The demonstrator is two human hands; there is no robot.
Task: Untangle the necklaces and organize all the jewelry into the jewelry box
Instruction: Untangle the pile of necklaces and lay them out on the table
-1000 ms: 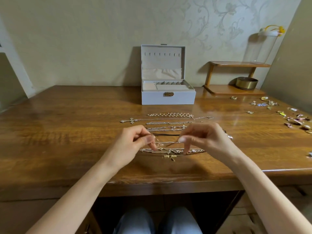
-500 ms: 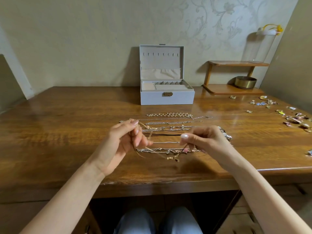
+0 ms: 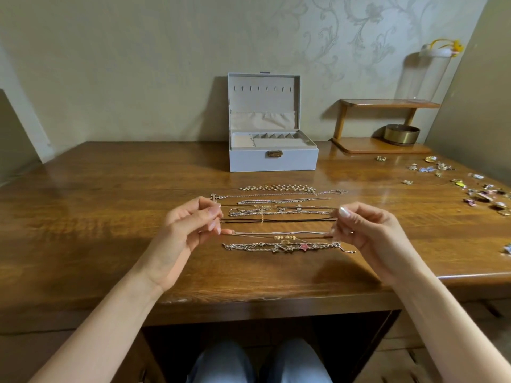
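Gold chain (image 3: 262, 214) pinched by left hand (image 3: 190, 228) and right hand (image 3: 365, 230) over laid-out necklaces (image 3: 279, 246), jewelry box (image 3: 293, 161) behind.

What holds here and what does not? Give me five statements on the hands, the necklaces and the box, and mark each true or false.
1. The jewelry box has its lid up. True.
2. The left hand and the right hand each pinch an end of a thin chain stretched between them. True.
3. Necklaces hang from the hooks in the lid. False: the hooks are bare, and the necklaces lie in rows on the table.
4. The small loose pieces lie at the table's left side. False: they are scattered at its right side.
5. The star necklace is the row nearest the person. True.
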